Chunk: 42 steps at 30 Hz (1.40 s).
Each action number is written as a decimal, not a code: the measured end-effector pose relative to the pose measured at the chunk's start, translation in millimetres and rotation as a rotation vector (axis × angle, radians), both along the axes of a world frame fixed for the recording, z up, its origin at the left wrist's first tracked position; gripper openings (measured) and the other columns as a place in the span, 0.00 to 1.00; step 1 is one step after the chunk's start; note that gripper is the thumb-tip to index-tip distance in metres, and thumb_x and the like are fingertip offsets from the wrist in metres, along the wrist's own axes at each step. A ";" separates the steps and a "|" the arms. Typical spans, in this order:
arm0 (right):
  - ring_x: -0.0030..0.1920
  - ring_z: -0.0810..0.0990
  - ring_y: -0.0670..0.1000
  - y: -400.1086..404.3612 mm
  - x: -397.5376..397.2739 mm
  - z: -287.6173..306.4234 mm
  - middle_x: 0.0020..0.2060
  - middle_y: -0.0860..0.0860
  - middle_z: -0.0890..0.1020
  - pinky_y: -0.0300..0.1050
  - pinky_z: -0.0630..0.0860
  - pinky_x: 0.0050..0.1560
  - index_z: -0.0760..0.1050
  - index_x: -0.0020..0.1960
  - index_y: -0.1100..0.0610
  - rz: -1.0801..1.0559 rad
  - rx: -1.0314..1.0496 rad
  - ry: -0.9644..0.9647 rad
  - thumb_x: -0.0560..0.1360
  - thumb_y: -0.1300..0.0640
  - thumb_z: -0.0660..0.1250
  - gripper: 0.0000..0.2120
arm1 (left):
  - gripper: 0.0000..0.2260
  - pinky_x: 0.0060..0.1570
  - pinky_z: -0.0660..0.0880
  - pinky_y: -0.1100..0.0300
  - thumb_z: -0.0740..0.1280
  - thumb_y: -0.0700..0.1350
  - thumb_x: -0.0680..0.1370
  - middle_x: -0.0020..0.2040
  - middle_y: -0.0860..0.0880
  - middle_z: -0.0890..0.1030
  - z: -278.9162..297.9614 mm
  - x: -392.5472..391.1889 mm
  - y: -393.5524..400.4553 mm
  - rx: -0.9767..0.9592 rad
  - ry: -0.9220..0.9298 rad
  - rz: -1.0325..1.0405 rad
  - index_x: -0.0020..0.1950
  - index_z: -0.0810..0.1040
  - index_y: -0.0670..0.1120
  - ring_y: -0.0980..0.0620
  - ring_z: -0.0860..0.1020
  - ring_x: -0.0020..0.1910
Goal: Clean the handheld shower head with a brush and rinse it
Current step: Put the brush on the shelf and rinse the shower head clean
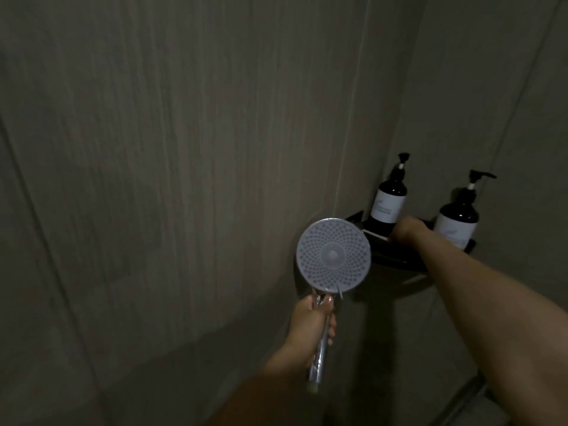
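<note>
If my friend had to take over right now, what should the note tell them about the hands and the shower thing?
Left hand: grips the chrome handle of the shower head, with the nozzle face turned toward the camera.
Right hand: reaches onto the black corner shelf, between the two dark pump bottles. Its fingers are hidden, so whether it holds anything cannot be told.
Done: the shower head is in hand, off any holder.
Left: no brush is in view, and no water is seen running. Find the brush, scrub the nozzle face, then rinse it.
</note>
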State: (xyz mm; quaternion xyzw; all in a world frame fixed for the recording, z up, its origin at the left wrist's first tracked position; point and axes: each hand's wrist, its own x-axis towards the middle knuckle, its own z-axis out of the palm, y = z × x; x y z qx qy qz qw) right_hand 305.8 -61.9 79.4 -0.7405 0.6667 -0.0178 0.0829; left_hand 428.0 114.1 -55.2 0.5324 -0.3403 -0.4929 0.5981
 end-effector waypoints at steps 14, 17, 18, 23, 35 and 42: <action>0.39 0.75 0.55 0.8 -9.3 -11.7 0.39 0.59 0.76 0.43 0.70 0.40 0.75 0.39 0.64 -0.022 -0.261 -0.284 0.77 0.63 0.61 0.09 | 0.07 0.25 0.69 0.63 0.60 0.43 0.79 0.29 0.49 0.73 9.9 -5.2 3.1 -0.007 -0.005 -0.029 0.41 0.72 0.46 0.55 0.71 0.25; 0.41 0.79 0.56 25.6 -15.7 -19.3 0.43 0.61 0.81 0.40 0.72 0.41 0.79 0.47 0.68 -0.028 -0.480 -0.881 0.76 0.65 0.61 0.09 | 0.08 0.24 0.69 0.63 0.60 0.43 0.79 0.28 0.48 0.73 17.5 -20.2 7.8 -0.034 -0.012 -0.038 0.40 0.71 0.46 0.55 0.70 0.24; 0.38 0.79 0.53 39.5 -19.6 -19.9 0.41 0.59 0.82 0.37 0.73 0.39 0.79 0.50 0.67 -0.051 -0.482 -1.092 0.76 0.66 0.61 0.09 | 0.08 0.23 0.69 0.64 0.60 0.42 0.79 0.27 0.48 0.73 19.8 -26.8 10.4 -0.041 -0.014 -0.033 0.39 0.71 0.46 0.55 0.70 0.23; 0.15 0.71 0.41 122.1 -60.9 -67.4 0.16 0.49 0.74 0.29 0.65 0.17 0.72 0.36 0.57 -0.366 -0.247 -1.790 0.75 0.71 0.56 0.15 | 0.10 0.20 0.65 0.67 0.60 0.41 0.79 0.24 0.49 0.71 27.0 -75.4 33.8 -0.050 -0.015 -0.057 0.38 0.69 0.45 0.57 0.67 0.18; 0.29 0.70 0.50 287.7 -291.5 -194.1 0.30 0.53 0.71 0.35 0.70 0.24 0.67 0.38 0.57 -0.723 0.488 -1.349 0.79 0.62 0.51 0.13 | 0.10 0.23 0.65 0.65 0.60 0.45 0.79 0.28 0.47 0.71 16.1 -282.2 131.2 0.089 -0.103 -0.398 0.38 0.71 0.45 0.54 0.68 0.22; 0.39 0.76 0.52 322.8 -362.6 -141.6 0.40 0.55 0.77 0.41 0.78 0.34 0.71 0.50 0.56 -0.519 0.267 -1.748 0.77 0.65 0.55 0.09 | 0.10 0.22 0.65 0.65 0.59 0.44 0.78 0.26 0.48 0.71 13.3 -337.7 171.1 0.161 -0.095 -0.453 0.38 0.71 0.44 0.54 0.68 0.21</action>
